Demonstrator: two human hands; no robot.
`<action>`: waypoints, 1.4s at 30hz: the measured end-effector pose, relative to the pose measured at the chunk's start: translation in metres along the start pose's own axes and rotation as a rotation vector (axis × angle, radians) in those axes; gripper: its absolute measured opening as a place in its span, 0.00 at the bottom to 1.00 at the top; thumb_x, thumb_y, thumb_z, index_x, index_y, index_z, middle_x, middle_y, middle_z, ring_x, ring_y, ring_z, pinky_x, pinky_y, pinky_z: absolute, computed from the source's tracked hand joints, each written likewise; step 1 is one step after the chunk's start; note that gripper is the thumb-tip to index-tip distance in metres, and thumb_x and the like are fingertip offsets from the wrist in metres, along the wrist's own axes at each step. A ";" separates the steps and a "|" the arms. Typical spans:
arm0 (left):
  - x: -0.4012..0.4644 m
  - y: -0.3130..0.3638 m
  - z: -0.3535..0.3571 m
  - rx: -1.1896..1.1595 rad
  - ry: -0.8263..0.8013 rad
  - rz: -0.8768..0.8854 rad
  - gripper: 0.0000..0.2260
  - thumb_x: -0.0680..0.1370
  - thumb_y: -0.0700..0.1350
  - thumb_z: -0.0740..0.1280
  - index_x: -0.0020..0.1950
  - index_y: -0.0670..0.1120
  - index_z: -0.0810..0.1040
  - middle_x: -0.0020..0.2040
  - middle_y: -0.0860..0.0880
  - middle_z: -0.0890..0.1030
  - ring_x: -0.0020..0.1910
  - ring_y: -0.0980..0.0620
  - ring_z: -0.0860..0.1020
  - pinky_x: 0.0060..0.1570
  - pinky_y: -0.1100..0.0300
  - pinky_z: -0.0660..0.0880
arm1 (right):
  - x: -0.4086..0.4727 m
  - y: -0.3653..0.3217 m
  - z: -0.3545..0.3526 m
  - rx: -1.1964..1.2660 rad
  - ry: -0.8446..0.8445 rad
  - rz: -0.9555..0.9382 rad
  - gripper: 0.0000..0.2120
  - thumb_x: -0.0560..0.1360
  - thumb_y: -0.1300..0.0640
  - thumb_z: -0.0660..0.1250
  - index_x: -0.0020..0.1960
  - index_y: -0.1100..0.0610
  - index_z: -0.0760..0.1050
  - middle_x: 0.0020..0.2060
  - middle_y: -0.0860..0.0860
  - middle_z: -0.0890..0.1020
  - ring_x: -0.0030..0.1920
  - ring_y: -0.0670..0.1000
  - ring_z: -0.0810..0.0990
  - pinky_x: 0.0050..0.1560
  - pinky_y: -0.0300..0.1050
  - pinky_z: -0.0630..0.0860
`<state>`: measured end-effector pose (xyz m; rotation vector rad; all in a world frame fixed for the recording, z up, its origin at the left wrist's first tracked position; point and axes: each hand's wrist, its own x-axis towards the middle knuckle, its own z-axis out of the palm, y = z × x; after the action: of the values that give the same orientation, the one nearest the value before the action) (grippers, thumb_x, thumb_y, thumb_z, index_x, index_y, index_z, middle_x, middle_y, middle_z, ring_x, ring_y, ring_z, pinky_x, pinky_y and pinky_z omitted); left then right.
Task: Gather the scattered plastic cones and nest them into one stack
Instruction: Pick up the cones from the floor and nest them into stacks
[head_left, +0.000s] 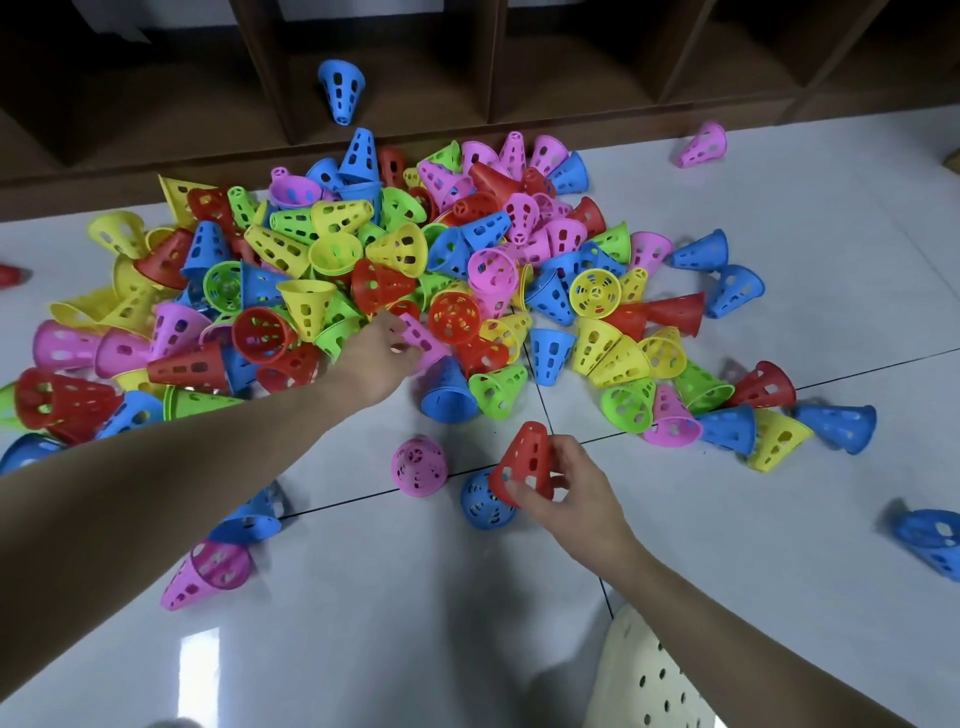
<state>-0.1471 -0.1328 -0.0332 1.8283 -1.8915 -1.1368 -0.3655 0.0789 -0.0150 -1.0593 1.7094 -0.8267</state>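
A big heap of perforated plastic cones (395, 270) in red, yellow, green, blue and pink covers the tiled floor ahead. My left hand (376, 353) reaches into the heap's near edge and pinches a pink cone (423, 338) lying on its side. My right hand (566, 493) grips a red cone (524, 460) by its wide rim, tip pointing up, just above the floor. A pink cone (418, 466) and a blue cone (483, 501) stand on the floor beside the red one.
Dark wooden shelving (467, 62) runs along the back with a blue cone (340, 88) in one bay. Stray cones lie around: pink (702, 144) far right, blue (930, 538) at the right edge, pink (210, 574) and blue (249, 519) near left. A cream perforated stool (644, 675) sits at the bottom.
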 end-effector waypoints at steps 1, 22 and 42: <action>-0.001 -0.001 0.003 0.023 -0.009 -0.002 0.20 0.78 0.48 0.70 0.67 0.40 0.74 0.59 0.48 0.79 0.49 0.49 0.76 0.38 0.63 0.69 | -0.003 0.001 0.002 -0.004 -0.024 -0.019 0.17 0.70 0.55 0.78 0.53 0.50 0.74 0.47 0.44 0.83 0.48 0.42 0.81 0.47 0.34 0.76; 0.032 -0.002 0.008 -0.396 -0.146 -0.448 0.43 0.74 0.60 0.73 0.78 0.38 0.59 0.54 0.42 0.82 0.44 0.50 0.82 0.34 0.59 0.76 | -0.001 0.038 -0.007 -0.364 -0.054 -0.222 0.10 0.75 0.53 0.68 0.54 0.56 0.79 0.50 0.45 0.82 0.50 0.34 0.76 0.53 0.27 0.68; 0.008 -0.017 0.036 -0.093 -0.207 -0.067 0.20 0.67 0.50 0.80 0.55 0.49 0.78 0.47 0.52 0.85 0.49 0.52 0.83 0.51 0.55 0.79 | 0.008 0.044 -0.011 -0.291 -0.051 -0.152 0.05 0.78 0.61 0.67 0.49 0.53 0.80 0.46 0.42 0.82 0.52 0.43 0.80 0.53 0.38 0.75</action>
<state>-0.1605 -0.1260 -0.0703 1.7964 -1.8600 -1.4622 -0.3901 0.0897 -0.0530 -1.4088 1.7571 -0.6488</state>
